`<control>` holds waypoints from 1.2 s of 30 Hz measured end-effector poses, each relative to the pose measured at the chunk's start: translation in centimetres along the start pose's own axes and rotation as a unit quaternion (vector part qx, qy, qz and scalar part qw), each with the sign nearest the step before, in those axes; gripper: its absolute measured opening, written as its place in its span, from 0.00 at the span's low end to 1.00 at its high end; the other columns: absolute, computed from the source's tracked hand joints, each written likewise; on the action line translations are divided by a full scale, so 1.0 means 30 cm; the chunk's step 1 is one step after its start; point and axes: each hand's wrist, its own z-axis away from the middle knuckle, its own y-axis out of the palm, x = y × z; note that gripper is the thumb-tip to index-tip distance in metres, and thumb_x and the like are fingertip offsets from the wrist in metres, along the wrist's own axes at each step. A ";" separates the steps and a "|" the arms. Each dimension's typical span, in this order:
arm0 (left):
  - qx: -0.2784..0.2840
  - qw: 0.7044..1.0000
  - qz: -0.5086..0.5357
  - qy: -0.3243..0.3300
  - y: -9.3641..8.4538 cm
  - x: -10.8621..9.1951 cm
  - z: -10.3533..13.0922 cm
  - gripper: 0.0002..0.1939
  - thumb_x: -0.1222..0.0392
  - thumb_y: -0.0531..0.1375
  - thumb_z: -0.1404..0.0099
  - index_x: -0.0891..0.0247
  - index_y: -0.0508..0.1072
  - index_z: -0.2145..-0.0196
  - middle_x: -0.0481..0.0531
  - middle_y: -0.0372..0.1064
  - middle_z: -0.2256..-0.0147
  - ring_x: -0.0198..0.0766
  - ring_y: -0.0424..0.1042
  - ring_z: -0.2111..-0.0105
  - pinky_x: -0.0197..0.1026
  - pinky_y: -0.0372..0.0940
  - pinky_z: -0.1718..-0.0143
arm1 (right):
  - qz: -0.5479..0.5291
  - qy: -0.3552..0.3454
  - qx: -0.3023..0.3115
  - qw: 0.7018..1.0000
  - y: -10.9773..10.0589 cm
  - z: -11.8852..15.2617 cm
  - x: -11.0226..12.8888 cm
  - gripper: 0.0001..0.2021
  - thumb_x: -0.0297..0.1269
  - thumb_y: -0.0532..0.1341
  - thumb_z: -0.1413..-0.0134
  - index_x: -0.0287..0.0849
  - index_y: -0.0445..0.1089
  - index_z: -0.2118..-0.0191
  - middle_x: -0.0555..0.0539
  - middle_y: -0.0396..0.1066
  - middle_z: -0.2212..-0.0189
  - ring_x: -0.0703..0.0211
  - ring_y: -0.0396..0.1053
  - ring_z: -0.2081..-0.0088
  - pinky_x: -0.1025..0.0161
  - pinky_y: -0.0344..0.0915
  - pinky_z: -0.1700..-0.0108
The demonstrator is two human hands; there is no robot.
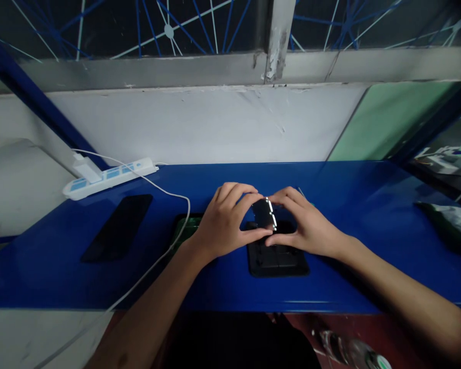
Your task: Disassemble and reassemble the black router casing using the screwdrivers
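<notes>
Between my two hands is a small dark, flat piece (263, 214) with shiny metal spots along its right edge, held tilted up. My left hand (230, 218) grips its left side with thumb below and fingers above. On the other side, my right hand (301, 220) pinches near the shiny edge, thumb at the bottom and fingers at the top. Beneath both hands a black square tray (278, 264) lies on the blue table (223, 292); its upper part is partly hidden by the hands and the piece.
A black phone-like slab (117, 228) lies at the left. A white power strip (111, 177) with a plugged charger sits behind it, its white cable (161, 189) crossing a dark green tray (186, 229). A crinkled packet (453, 225) lies far right.
</notes>
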 end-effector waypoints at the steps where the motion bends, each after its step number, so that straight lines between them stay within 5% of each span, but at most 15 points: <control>1: -0.003 1.000 0.012 -0.003 0.002 0.000 0.002 0.25 0.46 0.68 0.38 0.57 0.66 0.49 0.56 0.69 0.52 0.52 0.67 0.51 0.56 0.65 0.51 | -0.004 0.001 0.003 1.000 0.007 -0.001 0.004 0.35 0.56 0.69 0.51 0.46 0.61 0.41 0.40 0.67 0.52 0.46 0.68 0.52 0.46 0.71 0.51; 9: 0.011 0.998 0.064 0.013 0.012 -0.013 0.001 0.29 0.37 0.65 0.38 0.56 0.64 0.48 0.57 0.68 0.50 0.51 0.67 0.51 0.56 0.64 0.50 | -0.042 -0.018 0.013 0.999 0.013 -0.006 0.025 0.29 0.52 0.66 0.44 0.45 0.62 0.41 0.40 0.66 0.53 0.48 0.67 0.52 0.48 0.69 0.50; 18: 0.026 0.998 0.064 -0.005 -0.002 -0.011 0.003 0.27 0.49 0.69 0.40 0.54 0.63 0.47 0.55 0.67 0.50 0.51 0.67 0.50 0.57 0.65 0.49 | 0.018 -0.025 -0.013 0.999 0.000 -0.005 -0.004 0.26 0.51 0.66 0.44 0.46 0.64 0.44 0.40 0.68 0.54 0.46 0.69 0.53 0.45 0.71 0.52; 36: 0.025 0.999 0.030 -0.026 -0.003 0.016 0.004 0.26 0.54 0.68 0.38 0.55 0.63 0.47 0.55 0.68 0.50 0.52 0.66 0.50 0.57 0.65 0.50 | 0.064 0.016 -0.014 0.998 -0.041 -0.002 -0.022 0.27 0.48 0.66 0.43 0.45 0.64 0.41 0.39 0.67 0.53 0.45 0.67 0.53 0.44 0.70 0.54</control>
